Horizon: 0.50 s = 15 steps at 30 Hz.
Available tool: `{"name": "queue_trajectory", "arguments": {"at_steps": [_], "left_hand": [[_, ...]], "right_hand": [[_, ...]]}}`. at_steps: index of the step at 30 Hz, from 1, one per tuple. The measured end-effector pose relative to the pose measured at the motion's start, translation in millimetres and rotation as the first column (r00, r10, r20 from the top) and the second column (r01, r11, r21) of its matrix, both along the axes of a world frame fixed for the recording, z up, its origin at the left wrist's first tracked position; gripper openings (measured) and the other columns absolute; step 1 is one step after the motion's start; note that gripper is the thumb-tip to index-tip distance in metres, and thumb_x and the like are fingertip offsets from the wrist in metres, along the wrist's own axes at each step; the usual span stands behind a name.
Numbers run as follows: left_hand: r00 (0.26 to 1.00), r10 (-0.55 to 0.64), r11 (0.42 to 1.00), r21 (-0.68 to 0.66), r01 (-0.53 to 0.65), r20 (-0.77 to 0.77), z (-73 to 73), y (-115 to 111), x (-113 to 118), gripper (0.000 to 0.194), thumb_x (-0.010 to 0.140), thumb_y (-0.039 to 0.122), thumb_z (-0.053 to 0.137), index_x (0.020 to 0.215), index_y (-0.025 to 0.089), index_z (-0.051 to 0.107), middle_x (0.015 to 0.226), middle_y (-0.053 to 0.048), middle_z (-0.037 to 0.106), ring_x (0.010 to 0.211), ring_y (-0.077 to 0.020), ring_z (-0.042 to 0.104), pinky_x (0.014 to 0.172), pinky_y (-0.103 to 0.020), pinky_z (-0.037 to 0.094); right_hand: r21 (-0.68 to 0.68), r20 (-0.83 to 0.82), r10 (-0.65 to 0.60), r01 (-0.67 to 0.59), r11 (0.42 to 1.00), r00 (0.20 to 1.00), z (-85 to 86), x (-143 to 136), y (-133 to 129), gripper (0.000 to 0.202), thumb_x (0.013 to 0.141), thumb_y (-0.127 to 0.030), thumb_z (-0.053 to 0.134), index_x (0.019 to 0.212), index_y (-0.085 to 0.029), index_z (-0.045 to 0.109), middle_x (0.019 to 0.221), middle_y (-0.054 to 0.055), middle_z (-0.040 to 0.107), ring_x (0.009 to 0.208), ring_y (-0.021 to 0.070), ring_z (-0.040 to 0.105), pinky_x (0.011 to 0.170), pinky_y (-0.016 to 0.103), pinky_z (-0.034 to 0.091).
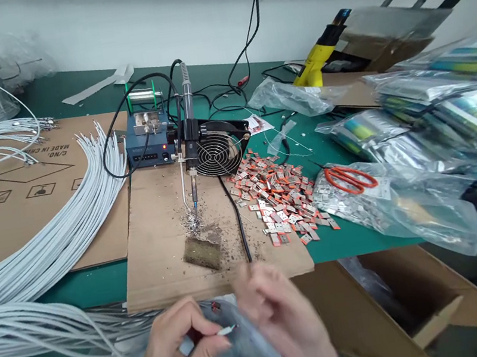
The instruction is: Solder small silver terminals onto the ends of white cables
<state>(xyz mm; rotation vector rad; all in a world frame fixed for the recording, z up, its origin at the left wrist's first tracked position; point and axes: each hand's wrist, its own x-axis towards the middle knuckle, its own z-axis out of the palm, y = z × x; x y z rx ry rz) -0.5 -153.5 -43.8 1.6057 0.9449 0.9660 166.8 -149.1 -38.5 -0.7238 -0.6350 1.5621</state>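
Observation:
My left hand [177,345] pinches a white cable [225,330] between thumb and forefinger, close to its end. Dark and coloured wire tips stick out of the cable's end, pointing right. Beside it, my right hand [283,322] is raised with its fingers curled; motion blurs them, and whether they hold anything is unclear. Just beyond both hands, a worn sponge [203,253] lies on a cardboard sheet [156,264]. Above the sponge a soldering iron [190,132] is held tip down over solder crumbs.
Bundles of white cables [70,229] spread on the left. A blue soldering station [147,147], solder spool [144,97] and fan [218,151] stand behind. Small metal tabs [278,202], orange scissors [349,179], plastic bags [435,220] and a yellow heat gun [315,64] lie right.

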Motion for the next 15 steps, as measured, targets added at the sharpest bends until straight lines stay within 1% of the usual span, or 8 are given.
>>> {"name": "queue_trajectory", "arguments": {"at_steps": [1, 2, 3, 4, 5, 7, 9, 15], "left_hand": [[1.0, 0.004, 0.998, -0.062, -0.003, 0.023, 0.1, 0, -1, 0.018, 0.08, 0.024, 0.061, 0.066, 0.016, 0.053, 0.062, 0.001, 0.05, 0.055, -0.0086, 0.048, 0.052, -0.017, 0.036], [0.998, 0.008, 0.989, -0.146, 0.0, 0.055, -0.2, 0, -2, 0.02, 0.08, 0.027, 0.061, 0.066, 0.016, 0.052, 0.061, 0.001, 0.05, 0.053, -0.0082, 0.048, 0.05, -0.017, 0.037], [0.996, 0.009, 0.97, -0.242, 0.013, 0.091, -0.6, -1, -2, 0.023, 0.081, 0.031, 0.06, 0.066, 0.015, 0.052, 0.06, 0.001, 0.049, 0.05, -0.0078, 0.048, 0.048, -0.017, 0.037], [0.992, 0.006, 0.942, -0.334, 0.037, 0.125, -1.1, 0, -3, 0.025, 0.081, 0.035, 0.059, 0.068, 0.015, 0.052, 0.058, 0.002, 0.05, 0.047, -0.0076, 0.048, 0.046, -0.017, 0.037], [0.988, -0.005, 0.91, -0.41, 0.067, 0.152, -1.4, 0, -3, 0.026, 0.081, 0.037, 0.058, 0.069, 0.015, 0.052, 0.055, 0.002, 0.05, 0.044, -0.0076, 0.048, 0.044, -0.017, 0.038], [0.984, -0.028, 0.866, -0.488, 0.111, 0.174, -1.2, 0, -2, 0.028, 0.081, 0.04, 0.058, 0.072, 0.014, 0.053, 0.05, 0.002, 0.05, 0.042, -0.0081, 0.049, 0.043, -0.016, 0.039], [0.986, -0.028, 0.875, -0.473, 0.105, 0.165, -0.2, 1, -1, 0.027, 0.081, 0.039, 0.058, 0.072, 0.014, 0.054, 0.049, 0.003, 0.049, 0.042, -0.0083, 0.05, 0.043, -0.016, 0.04], [0.997, -0.015, 0.961, -0.273, 0.034, 0.074, 2.3, 2, 0, 0.021, 0.084, 0.031, 0.055, 0.071, 0.014, 0.057, 0.058, 0.001, 0.051, 0.046, -0.0077, 0.05, 0.045, -0.016, 0.039]], "right_hand": [[0.028, 0.033, -0.096, 0.095, 0.995, 0.995, 2.1, 3, 2, 0.019, 0.075, -0.028, 0.068, 0.06, -0.018, 0.062, 0.055, -0.004, 0.039, 0.043, 0.0053, 0.025, 0.04, 0.018, 0.023], [0.086, 0.131, -0.174, 0.164, 0.983, 0.976, 4.1, 6, 3, 0.018, 0.077, -0.026, 0.066, 0.061, -0.018, 0.063, 0.056, -0.004, 0.041, 0.045, 0.0062, 0.03, 0.042, 0.018, 0.027], [0.144, 0.27, -0.199, 0.165, 0.976, 0.942, 5.9, 8, 3, 0.015, 0.078, -0.023, 0.065, 0.063, -0.019, 0.065, 0.058, -0.002, 0.044, 0.049, 0.0075, 0.036, 0.045, 0.019, 0.03], [0.195, 0.412, -0.193, 0.12, 0.973, 0.891, 7.5, 9, 3, 0.013, 0.078, -0.019, 0.064, 0.065, -0.018, 0.067, 0.059, 0.0, 0.049, 0.053, 0.0092, 0.042, 0.048, 0.02, 0.033], [0.222, 0.531, -0.149, 0.033, 0.975, 0.834, 8.9, 8, 3, 0.01, 0.077, -0.017, 0.065, 0.068, -0.018, 0.069, 0.061, 0.001, 0.053, 0.056, 0.0109, 0.046, 0.05, 0.021, 0.035], [0.228, 0.67, -0.06, -0.128, 0.965, 0.74, 12.0, 6, 1, 0.008, 0.073, -0.014, 0.065, 0.073, -0.018, 0.072, 0.062, 0.003, 0.058, 0.057, 0.0128, 0.051, 0.051, 0.023, 0.037], [0.256, 0.72, -0.06, -0.184, 0.949, 0.691, 15.5, 2, 0, 0.01, 0.073, -0.013, 0.064, 0.073, -0.018, 0.073, 0.061, 0.003, 0.06, 0.055, 0.013, 0.052, 0.05, 0.023, 0.038], [0.334, 0.764, -0.15, -0.186, 0.924, 0.627, 20.9, 0, 1, 0.014, 0.074, -0.009, 0.061, 0.072, -0.017, 0.072, 0.061, 0.002, 0.061, 0.057, 0.013, 0.055, 0.053, 0.025, 0.041]]}}
